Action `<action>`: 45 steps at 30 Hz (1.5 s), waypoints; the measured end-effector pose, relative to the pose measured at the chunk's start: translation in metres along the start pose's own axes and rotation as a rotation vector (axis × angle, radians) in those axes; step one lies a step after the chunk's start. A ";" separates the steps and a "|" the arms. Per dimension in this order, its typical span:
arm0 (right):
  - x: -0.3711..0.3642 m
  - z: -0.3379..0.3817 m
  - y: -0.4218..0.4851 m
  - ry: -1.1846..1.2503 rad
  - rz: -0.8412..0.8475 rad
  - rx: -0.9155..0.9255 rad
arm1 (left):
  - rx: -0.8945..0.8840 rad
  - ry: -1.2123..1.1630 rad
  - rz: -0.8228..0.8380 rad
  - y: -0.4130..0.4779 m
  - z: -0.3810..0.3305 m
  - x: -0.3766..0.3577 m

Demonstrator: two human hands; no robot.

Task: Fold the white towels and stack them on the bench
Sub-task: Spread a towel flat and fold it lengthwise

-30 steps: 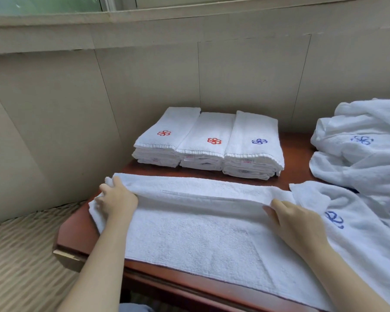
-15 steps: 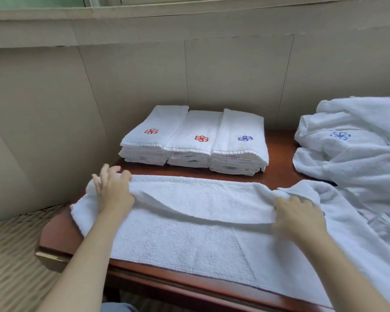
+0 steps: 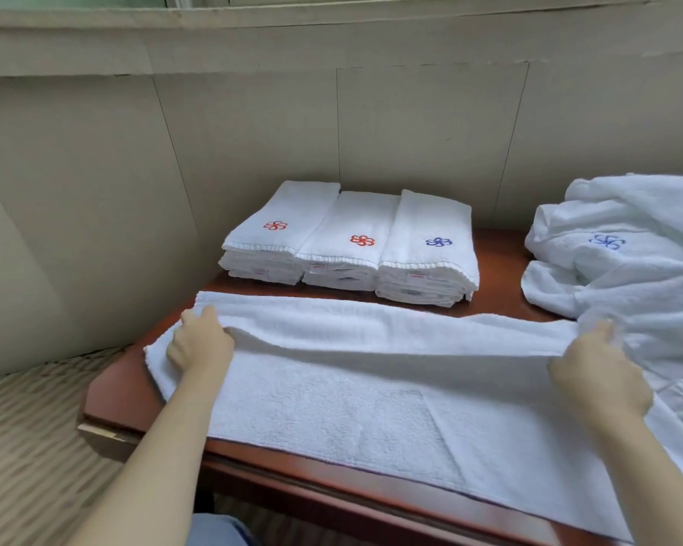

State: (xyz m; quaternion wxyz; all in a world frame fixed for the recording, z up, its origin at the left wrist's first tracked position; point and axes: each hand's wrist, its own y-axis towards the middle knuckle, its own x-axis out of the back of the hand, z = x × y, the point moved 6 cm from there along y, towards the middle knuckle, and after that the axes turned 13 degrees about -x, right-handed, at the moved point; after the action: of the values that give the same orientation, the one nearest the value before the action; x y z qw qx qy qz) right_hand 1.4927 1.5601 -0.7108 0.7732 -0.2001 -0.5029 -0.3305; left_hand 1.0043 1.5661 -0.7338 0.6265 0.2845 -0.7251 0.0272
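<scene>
A long white towel [image 3: 344, 396] lies spread across the front of the red-brown wooden bench [image 3: 115, 392]. My left hand [image 3: 200, 342] grips the towel's folded far edge near its left end. My right hand [image 3: 600, 372] grips the same edge near the right end, and the edge is lifted a little off the layer below. Behind the towel, three stacks of folded white towels [image 3: 351, 246] stand side by side against the wall, two with red flower emblems and one with a blue one.
A heap of unfolded white towelling [image 3: 623, 254] with a blue emblem lies at the bench's right end and reaches my right hand. A beige panelled wall [image 3: 253, 132] backs the bench. Striped carpet [image 3: 24, 447] is at the lower left.
My right hand has moved further right along the towel's edge. Both hands now hold the folded edge raised and pulled slightly toward me. The camera has shifted.
</scene>
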 end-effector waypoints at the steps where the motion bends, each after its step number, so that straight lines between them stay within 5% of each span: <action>1: -0.004 -0.001 -0.001 -0.058 0.061 -0.012 | 0.024 0.012 0.015 0.000 0.003 -0.001; 6: -0.005 0.003 -0.008 -0.159 0.108 0.030 | 0.011 0.018 0.027 0.002 0.004 -0.006; 13: 0.030 0.023 -0.028 0.107 -0.249 0.273 | 0.045 -0.214 -0.075 0.015 0.025 -0.009; 17: 0.013 0.027 -0.033 -0.347 -0.262 0.384 | 0.043 -0.183 -0.130 0.010 0.020 -0.004; 19: -0.008 0.029 -0.037 -0.529 -0.134 0.446 | -0.038 -0.091 -0.168 0.006 0.004 0.004; 22: -0.031 0.034 -0.045 -0.519 -0.033 0.522 | -0.219 -0.116 -0.237 0.005 -0.035 0.019; 24: -0.034 0.037 -0.046 -0.506 -0.059 0.527 | -0.300 -0.327 -0.113 -0.002 -0.070 0.018; 26: -0.034 0.037 -0.044 -0.475 -0.071 0.505 | -0.383 -0.402 0.141 -0.020 -0.108 -0.004; 29: -0.030 0.031 -0.039 -0.372 -0.075 0.425 | -0.520 -0.135 0.472 -0.048 -0.136 -0.048; 40: -0.012 -0.028 0.009 0.168 0.127 0.066 | -0.337 0.011 0.486 -0.039 -0.130 -0.050; 45: 0.000 -0.051 0.025 0.347 0.056 -0.101 | -0.214 0.072 0.430 -0.042 -0.148 -0.045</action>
State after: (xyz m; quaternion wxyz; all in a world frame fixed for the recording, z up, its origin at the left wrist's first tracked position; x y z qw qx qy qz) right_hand 1.5438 1.5451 -0.7311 0.8462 -0.1927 -0.3387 -0.3633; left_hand 1.1578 1.6068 -0.7566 0.6581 0.0544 -0.7451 0.0931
